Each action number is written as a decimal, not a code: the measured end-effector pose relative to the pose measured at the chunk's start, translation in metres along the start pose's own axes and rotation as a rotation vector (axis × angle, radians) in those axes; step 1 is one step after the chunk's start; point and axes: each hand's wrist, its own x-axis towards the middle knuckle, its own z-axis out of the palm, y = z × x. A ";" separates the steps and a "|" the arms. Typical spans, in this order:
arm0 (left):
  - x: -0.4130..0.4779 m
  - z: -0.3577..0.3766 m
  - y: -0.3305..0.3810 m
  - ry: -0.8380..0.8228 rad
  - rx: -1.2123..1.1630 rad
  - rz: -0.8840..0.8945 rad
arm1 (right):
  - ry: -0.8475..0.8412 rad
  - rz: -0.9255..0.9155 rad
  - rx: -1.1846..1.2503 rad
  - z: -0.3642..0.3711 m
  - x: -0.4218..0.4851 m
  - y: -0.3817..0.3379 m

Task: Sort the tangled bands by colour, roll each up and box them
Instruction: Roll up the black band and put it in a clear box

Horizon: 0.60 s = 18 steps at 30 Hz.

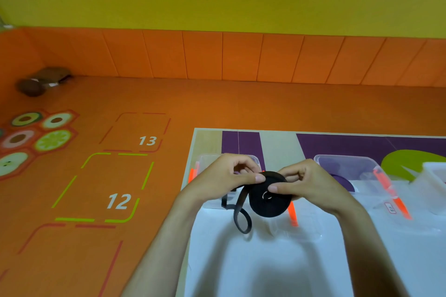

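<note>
A black band [269,196] is wound into a thick flat roll, held up above the table between both hands. My right hand [311,185] pinches the roll, thumb near its centre hole. My left hand [226,177] grips the roll's upper left edge with thumb and fingers. The band's loose tail [241,219] hangs down from the left hand in a loop over the table. A clear box [207,164] stands behind my left hand, and a second clear box [347,166] with a purple band [342,179] inside stands behind my right hand.
The white table [265,267] carries a clear lid with an orange clip [293,214] under the roll and another clear container [434,176] at the right edge. To the left lies an orange floor mat with numbered squares [118,200]. A dark bag [43,81] sits at the far wall.
</note>
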 end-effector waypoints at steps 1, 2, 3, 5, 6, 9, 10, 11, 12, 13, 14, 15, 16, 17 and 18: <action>0.000 0.000 0.001 0.002 -0.012 -0.003 | 0.006 -0.001 0.011 0.000 0.000 0.000; 0.000 -0.001 0.001 0.007 -0.029 -0.007 | 0.012 0.000 0.021 0.000 0.000 0.000; 0.000 -0.002 0.001 0.012 -0.049 -0.016 | 0.019 -0.002 0.027 0.000 0.000 0.001; 0.000 -0.005 0.000 0.011 -0.086 -0.059 | 0.034 -0.010 0.039 -0.001 0.000 0.003; 0.000 -0.007 -0.002 0.012 -0.104 -0.091 | 0.046 -0.015 0.050 -0.002 0.001 0.004; 0.000 -0.008 -0.004 0.026 -0.173 -0.157 | 0.076 -0.035 0.082 -0.005 0.002 0.004; 0.000 -0.007 -0.005 0.026 -0.185 -0.162 | 0.083 -0.042 0.082 -0.005 0.003 0.004; 0.001 -0.006 -0.004 0.024 -0.187 -0.162 | 0.090 -0.051 0.083 -0.005 0.004 0.004; 0.000 -0.005 -0.003 0.026 -0.186 -0.160 | 0.095 -0.060 0.086 -0.004 0.005 0.005; 0.001 -0.004 -0.002 0.036 -0.189 -0.155 | 0.102 -0.069 0.092 -0.003 0.006 0.006; 0.001 -0.004 -0.002 0.053 -0.194 -0.150 | 0.108 -0.077 0.097 -0.002 0.007 0.007; 0.001 -0.005 -0.001 0.070 -0.202 -0.145 | 0.113 -0.086 0.104 -0.002 0.007 0.008; 0.001 -0.005 -0.001 0.084 -0.208 -0.142 | 0.117 -0.095 0.114 -0.001 0.007 0.009; 0.001 -0.005 -0.001 0.097 -0.213 -0.143 | 0.120 -0.103 0.126 0.000 0.008 0.009; 0.000 -0.005 0.000 0.110 -0.215 -0.145 | 0.121 -0.109 0.136 0.001 0.008 0.009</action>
